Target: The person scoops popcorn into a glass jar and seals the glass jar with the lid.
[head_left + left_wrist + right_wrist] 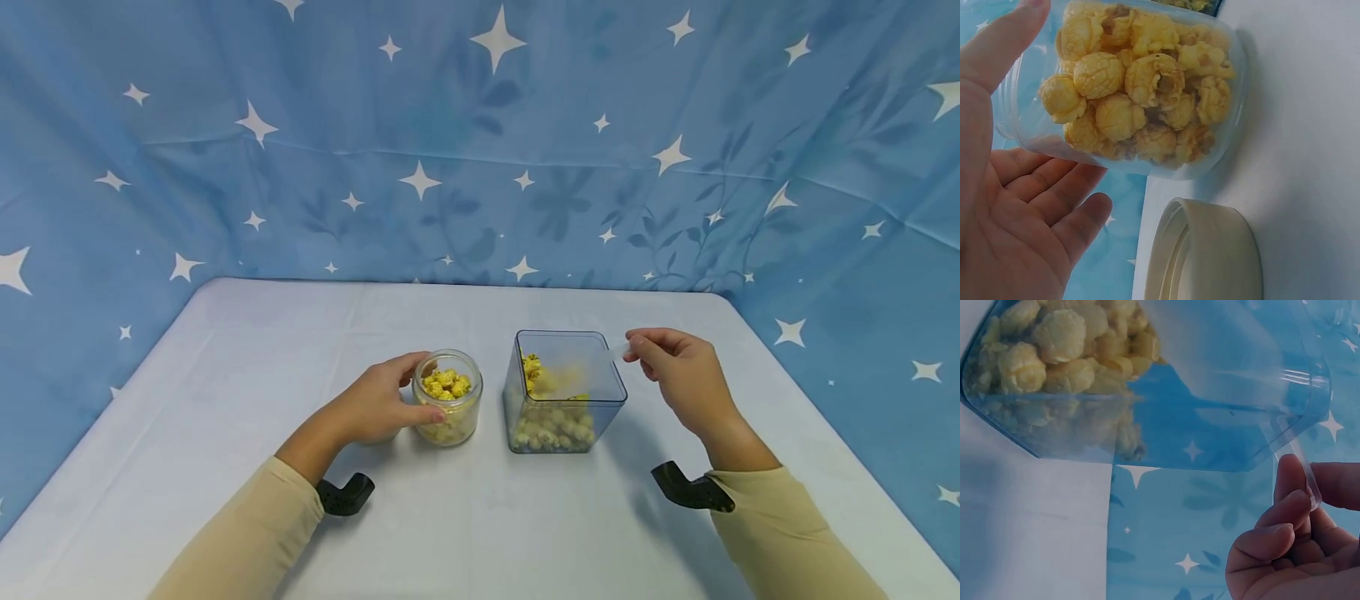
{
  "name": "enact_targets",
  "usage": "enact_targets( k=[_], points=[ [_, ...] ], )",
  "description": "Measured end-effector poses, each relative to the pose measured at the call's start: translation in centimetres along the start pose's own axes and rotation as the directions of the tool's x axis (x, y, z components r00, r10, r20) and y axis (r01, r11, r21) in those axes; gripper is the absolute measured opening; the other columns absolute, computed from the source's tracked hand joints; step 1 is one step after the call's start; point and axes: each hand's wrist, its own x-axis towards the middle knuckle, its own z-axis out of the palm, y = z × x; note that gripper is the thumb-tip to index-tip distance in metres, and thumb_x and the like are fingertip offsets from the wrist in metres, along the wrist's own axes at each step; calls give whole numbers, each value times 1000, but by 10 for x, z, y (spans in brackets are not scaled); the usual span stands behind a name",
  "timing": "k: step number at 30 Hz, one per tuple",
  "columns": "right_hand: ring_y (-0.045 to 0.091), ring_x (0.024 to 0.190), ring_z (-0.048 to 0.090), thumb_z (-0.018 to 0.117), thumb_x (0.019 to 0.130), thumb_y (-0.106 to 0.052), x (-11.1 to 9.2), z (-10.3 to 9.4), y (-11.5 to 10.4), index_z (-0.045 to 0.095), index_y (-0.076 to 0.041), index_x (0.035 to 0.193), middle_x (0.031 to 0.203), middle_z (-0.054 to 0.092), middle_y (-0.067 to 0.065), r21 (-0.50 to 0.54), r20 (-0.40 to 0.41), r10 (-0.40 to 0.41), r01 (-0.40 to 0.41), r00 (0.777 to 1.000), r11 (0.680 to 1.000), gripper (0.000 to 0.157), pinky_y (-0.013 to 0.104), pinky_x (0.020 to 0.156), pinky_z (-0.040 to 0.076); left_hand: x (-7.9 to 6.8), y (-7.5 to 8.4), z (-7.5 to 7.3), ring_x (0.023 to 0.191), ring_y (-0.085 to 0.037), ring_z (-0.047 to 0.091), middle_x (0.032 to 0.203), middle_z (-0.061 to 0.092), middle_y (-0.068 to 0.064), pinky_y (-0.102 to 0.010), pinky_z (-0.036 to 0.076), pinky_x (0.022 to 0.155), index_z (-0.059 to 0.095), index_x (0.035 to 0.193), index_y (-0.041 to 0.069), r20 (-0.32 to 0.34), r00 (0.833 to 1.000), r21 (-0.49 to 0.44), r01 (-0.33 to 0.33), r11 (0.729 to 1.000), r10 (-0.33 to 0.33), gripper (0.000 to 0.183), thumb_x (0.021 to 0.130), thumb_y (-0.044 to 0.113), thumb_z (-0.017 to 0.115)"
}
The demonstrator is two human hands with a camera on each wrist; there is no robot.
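Note:
My left hand [382, 404] holds a clear round jar [467, 421] by its upper part, thumb on the near side and fingers on the far side. Yellow popcorn [1122, 81] fills much of the jar, which stands upright on the table. To its right is a square clear container [517, 429], partly filled with more popcorn [1063, 337]. Between thumb and fingers, my right hand [686, 379] pinches the thin translucent handle [1316, 499] of what looks like a scoop, its wide part [1216, 350] inside the container. Container walls blur the scoop's outline.
Beside the jar, a cream round lid [1225, 250] lies on the table, mostly hidden by the left hand in the head view. White cloth covers the table [480, 533]. Behind it hangs a blue curtain [337, 100] with white stars.

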Motion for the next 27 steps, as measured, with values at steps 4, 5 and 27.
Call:
enact_targets(
  k=[4, 5, 27],
  points=[
    [18, 78, 51, 56, 105, -23, -3, 4, 1, 64, 9, 121, 89, 64, 0, -9, 44, 9, -9, 999, 1000, 37, 24, 65, 45, 0, 0, -1, 131, -39, 49, 147, 50, -12, -57, 40, 106, 42, 151, 8, -2, 1000, 9, 1, 1000, -1, 85, 84, 43, 81],
    [19, 80, 51, 56, 105, -24, -3, 5, 1, 64, 9, 122, 91, 64, 2, -9, 51, 10, -10, 999, 1000, 38, 23, 66, 46, 0, 0, -1, 130, -39, 49, 147, 50, -12, -56, 40, 106, 42, 151, 8, -3, 1000, 10, 1, 1000, -1, 85, 84, 42, 81],
    [8, 126, 55, 62, 100, -9, -30, 11, -41, 44, 4, 147, 145, 51, 21, 136, 40, -210, 203, 977, 970, 52, 14, 95, 46, -14, -7, -15, 135, -41, 44, 149, 47, -14, -54, 37, 110, 39, 152, 3, -42, 999, -72, -4, 997, 1, 93, 79, 40, 85]
  ],
)
